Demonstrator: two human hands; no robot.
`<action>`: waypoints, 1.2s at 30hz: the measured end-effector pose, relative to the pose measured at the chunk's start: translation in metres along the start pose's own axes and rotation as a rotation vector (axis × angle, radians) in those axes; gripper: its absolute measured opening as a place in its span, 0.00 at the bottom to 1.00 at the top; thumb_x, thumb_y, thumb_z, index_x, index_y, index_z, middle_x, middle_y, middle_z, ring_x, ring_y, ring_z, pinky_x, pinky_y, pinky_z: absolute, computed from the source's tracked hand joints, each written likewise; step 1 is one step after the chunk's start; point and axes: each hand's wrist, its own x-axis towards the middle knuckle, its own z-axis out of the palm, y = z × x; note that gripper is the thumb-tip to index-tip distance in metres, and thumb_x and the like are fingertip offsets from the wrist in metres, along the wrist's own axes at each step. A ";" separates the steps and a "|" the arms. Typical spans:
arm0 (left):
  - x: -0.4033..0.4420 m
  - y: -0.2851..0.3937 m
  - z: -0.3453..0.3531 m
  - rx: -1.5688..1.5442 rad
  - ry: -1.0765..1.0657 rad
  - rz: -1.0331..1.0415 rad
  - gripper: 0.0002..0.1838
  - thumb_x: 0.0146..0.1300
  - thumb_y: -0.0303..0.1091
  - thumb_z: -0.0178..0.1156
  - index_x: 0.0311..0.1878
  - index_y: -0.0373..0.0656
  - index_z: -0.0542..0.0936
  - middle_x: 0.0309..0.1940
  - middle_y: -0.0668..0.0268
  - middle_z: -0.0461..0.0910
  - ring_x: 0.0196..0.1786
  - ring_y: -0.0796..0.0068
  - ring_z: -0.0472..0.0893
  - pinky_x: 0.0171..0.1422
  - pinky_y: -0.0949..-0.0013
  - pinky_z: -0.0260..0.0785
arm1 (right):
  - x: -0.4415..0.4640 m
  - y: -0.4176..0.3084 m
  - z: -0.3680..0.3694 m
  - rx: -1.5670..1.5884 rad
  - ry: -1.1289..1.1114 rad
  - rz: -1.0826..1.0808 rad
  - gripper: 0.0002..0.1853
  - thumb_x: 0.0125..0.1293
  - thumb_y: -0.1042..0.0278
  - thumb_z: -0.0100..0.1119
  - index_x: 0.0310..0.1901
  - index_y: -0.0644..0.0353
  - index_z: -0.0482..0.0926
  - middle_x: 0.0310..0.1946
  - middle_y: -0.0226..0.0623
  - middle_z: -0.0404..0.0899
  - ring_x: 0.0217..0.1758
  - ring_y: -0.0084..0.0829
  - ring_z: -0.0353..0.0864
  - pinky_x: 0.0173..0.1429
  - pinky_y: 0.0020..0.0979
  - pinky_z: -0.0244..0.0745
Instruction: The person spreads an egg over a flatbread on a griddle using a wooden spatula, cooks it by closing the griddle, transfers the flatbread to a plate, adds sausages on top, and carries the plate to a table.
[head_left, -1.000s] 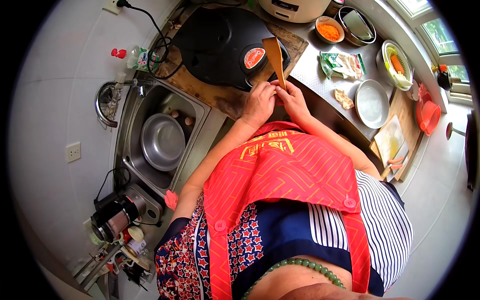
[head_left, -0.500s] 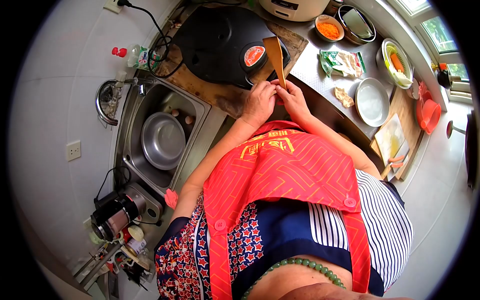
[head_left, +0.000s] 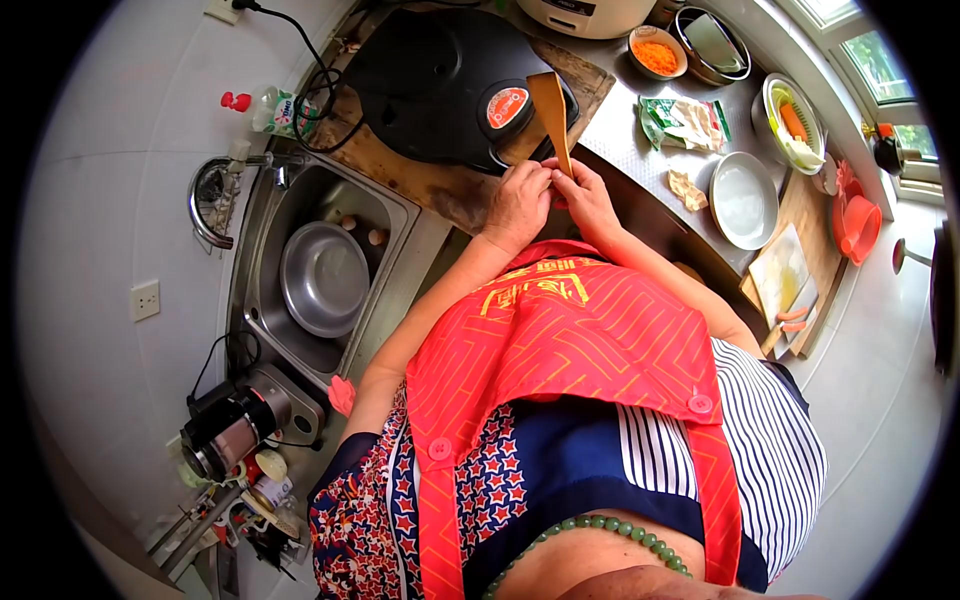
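Two bare hands meet in front of the red apron [head_left: 560, 365], over the counter's near edge. One wooden spatula [head_left: 549, 110] stands between them, its broad blade up and slightly tilted, its narrow end down at the fingers. The right hand [head_left: 588, 200] pinches that narrow end, thumb and fingers closed on it. The left hand [head_left: 516, 208] is bent inward, its fingertips against the right hand's; whether it also grips the spatula, I cannot tell.

Behind the blade sits one black appliance [head_left: 430, 80] with one orange sticker [head_left: 507, 106], resting on one worn wooden board [head_left: 455, 203]. To the right, two bowls stand side by side: one small bowl [head_left: 659, 77] of orange shreds [head_left: 655, 57], and one metal bowl [head_left: 743, 72] with a pale flat piece inside. Near them are one green and white packet [head_left: 688, 122], one crumpled scrap [head_left: 687, 190], one grey plate [head_left: 744, 202] and one basket [head_left: 766, 118] holding one carrot [head_left: 793, 122]. One chopping board [head_left: 817, 245] lies beyond the plate, next to one red plastic container [head_left: 857, 228].

To the left, one sink [head_left: 410, 217] holds one metal basin [head_left: 325, 280] and two small brown pieces [head_left: 378, 237], too small to name. One tap [head_left: 196, 205] curves beside it, and one bottle [head_left: 270, 110] with a red cap stands near the appliance.
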 end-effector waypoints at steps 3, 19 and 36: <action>0.000 0.001 0.000 0.003 0.002 -0.005 0.13 0.53 0.25 0.61 0.44 0.38 0.78 0.42 0.58 0.76 0.46 0.55 0.77 0.51 0.59 0.70 | 0.000 0.002 0.000 0.003 0.003 0.007 0.11 0.71 0.66 0.52 0.49 0.59 0.77 0.33 0.24 0.78 0.32 0.14 0.76 0.33 0.18 0.69; 0.001 -0.006 -0.001 0.000 -0.002 -0.006 0.13 0.54 0.25 0.61 0.44 0.37 0.78 0.42 0.57 0.77 0.47 0.55 0.77 0.52 0.59 0.71 | 0.003 -0.001 0.005 -0.013 0.013 -0.013 0.10 0.70 0.67 0.51 0.48 0.61 0.78 0.33 0.25 0.78 0.31 0.15 0.76 0.33 0.18 0.68; -0.001 -0.012 -0.003 -0.013 0.009 0.003 0.12 0.52 0.24 0.61 0.42 0.39 0.78 0.41 0.59 0.75 0.47 0.55 0.76 0.52 0.60 0.70 | 0.004 0.000 0.011 0.000 0.020 -0.001 0.10 0.71 0.68 0.51 0.48 0.61 0.77 0.32 0.25 0.77 0.31 0.15 0.75 0.32 0.18 0.69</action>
